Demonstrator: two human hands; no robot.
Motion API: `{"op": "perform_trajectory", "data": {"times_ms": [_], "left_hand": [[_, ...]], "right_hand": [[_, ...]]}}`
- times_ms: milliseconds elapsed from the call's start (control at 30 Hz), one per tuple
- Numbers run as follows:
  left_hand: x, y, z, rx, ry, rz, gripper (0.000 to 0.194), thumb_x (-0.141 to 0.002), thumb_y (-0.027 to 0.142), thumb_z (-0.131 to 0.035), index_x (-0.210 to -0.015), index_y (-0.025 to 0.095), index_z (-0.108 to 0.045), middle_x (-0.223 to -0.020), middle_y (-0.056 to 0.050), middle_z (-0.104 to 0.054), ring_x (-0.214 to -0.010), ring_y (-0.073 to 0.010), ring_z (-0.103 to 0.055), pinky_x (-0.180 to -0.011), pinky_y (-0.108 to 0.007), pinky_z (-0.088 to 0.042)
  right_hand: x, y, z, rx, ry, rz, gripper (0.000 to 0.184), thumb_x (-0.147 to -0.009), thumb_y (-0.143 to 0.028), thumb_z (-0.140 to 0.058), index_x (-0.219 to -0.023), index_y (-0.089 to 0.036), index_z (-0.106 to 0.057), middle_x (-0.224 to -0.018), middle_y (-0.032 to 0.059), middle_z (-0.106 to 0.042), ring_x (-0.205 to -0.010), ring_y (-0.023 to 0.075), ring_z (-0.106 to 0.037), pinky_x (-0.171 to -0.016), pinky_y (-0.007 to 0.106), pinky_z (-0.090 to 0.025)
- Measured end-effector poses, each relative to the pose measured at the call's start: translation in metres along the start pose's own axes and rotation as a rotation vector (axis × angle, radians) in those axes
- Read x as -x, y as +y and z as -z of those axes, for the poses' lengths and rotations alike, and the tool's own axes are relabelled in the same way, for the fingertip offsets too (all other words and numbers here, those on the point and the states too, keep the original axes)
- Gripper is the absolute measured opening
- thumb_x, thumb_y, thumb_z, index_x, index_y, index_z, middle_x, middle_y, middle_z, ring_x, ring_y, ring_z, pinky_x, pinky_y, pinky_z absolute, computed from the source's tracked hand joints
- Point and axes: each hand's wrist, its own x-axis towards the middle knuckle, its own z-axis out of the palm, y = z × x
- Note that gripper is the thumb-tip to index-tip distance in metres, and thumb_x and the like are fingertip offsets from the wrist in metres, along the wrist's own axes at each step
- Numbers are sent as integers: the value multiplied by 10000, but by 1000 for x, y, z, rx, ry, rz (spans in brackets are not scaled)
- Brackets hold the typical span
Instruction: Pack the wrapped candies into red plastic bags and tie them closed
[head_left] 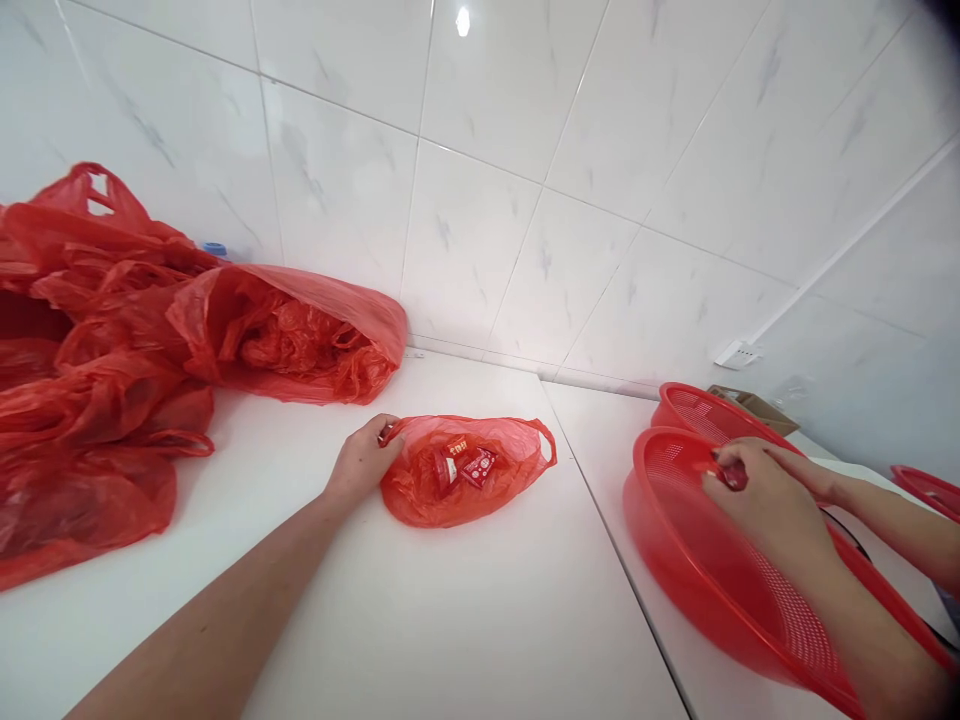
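My left hand (366,462) is closed on the left handle end of a red plastic bag (420,508), which lies open on the white table. Inside that bag are small red packets (478,466), one with yellow print and one with white marks. Off to the right, my right hand (776,505) is over a red perforated plastic basket (645,510). Its fingers are pinched around a small shiny red packet (733,474), mostly covered by the hand.
Crumpled red plastic bags (112,350) pile up at the left, one lying open with more bags (300,335) inside. Another person's forearm (892,515) reaches in from the right beside a second red basket (679,397). A cardboard box (757,408) sits behind. A tiled wall (480,230) bounds the back.
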Motion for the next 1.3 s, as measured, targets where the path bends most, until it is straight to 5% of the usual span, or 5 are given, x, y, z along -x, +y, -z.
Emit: {"op": "perform_trajectory", "data": {"times_ms": [333,500,900,1067,1300], "left_hand": [[-1,-5,-3,21,10,-23,224,-764,363,-486,-923,254,-599,-864,17,-656,-768,-161,-586,-692,-260,-433],[-3,-7,-3,18,17,-30,226,-758,345,-486,-926,248,-603,-865,10,-660,-773,-166,-588,-708,-265,-437],[-1,5,6,19,-62,-10,403,-753,458,-499,-1085,236,-559,-939,-22,-628,-839,-192,-584,-791,-317,-451],[0,12,22,-40,-218,-7,594,-699,522,-558,-1219,245,-485,-984,-42,-637,-801,-210,-608,-735,-322,-472],[-1,17,44,30,-515,109,482,-683,424,-606,-1118,231,-536,-820,-24,-635,-700,-193,-600,-561,-273,-463]], "right_hand": [[56,-86,-159,249,-561,247,147,-755,-208,-510,-894,-254,-501,-700,-61,-585,-577,113,-531,-524,225,-338],[56,-86,-215,248,-579,273,296,-743,-223,-575,-1031,-241,-512,-961,1,-619,-709,142,-581,-552,245,-366],[55,-34,-185,124,211,303,263,-837,-297,-491,-1064,-194,-576,-1095,131,-511,-1060,261,-513,-896,423,-444],[58,-33,-185,40,101,274,367,-845,-344,-496,-1180,-195,-497,-1174,128,-507,-1106,259,-502,-914,432,-443],[64,-36,-192,48,-115,7,487,-846,-365,-459,-1292,-174,-416,-1192,136,-566,-983,271,-579,-798,417,-481]]}}
